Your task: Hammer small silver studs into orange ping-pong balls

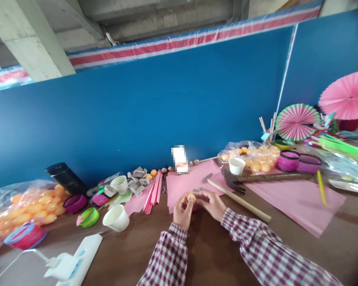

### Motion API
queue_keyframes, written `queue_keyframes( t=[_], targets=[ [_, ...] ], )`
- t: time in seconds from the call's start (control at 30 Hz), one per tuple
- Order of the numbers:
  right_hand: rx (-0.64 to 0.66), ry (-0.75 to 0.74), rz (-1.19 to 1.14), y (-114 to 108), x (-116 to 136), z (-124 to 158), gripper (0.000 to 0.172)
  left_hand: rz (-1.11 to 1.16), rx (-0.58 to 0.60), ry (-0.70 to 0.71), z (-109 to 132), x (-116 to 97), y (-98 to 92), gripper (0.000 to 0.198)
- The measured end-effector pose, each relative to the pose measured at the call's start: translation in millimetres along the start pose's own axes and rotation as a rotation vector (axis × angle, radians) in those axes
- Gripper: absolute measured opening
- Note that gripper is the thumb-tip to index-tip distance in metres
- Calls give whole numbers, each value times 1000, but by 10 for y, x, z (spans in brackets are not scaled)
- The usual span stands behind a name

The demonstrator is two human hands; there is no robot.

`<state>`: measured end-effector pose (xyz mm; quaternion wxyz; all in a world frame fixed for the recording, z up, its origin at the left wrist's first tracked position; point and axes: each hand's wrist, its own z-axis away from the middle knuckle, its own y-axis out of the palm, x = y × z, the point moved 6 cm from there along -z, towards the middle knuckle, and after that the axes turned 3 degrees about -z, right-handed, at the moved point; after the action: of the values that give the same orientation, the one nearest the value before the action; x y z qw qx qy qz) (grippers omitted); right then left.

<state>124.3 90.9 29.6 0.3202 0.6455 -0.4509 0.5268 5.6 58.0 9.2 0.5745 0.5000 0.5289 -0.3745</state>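
My left hand (183, 212) pinches a small orange ball (190, 197) between thumb and fingers; a shiny patch shows on the ball's front. Close by on its right, my right hand (211, 203) has its thumb and fingertips drawn together, and what they hold is too small to make out. Just beyond those fingertips is a thin, shiny, clear or silvery thing (199, 190); whether it is held or lies on the paper I cannot tell. Both hands are over the table's front middle, at the near edge of a pink paper sheet (179, 186).
Left stand a bag of orange balls (32, 208), a white paper cup (116, 218) and a power strip (86, 254). A wooden stick (241, 201) and a wooden-handled hammer (271, 177) lie right, near another cup (236, 166) and pink paper (304, 202). A blue partition (167, 107) rises behind.
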Motion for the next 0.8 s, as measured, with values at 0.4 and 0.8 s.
queue_keyframes(
  t=[0.4,0.8],
  targets=[
    [-8,-11,33,-14,64,3,29,174,-29,-102,-12,54,-8,45],
    [-199,-177,892,-355,313,40,29,385,-96,-83,-16,-10,-72,45]
  ],
)
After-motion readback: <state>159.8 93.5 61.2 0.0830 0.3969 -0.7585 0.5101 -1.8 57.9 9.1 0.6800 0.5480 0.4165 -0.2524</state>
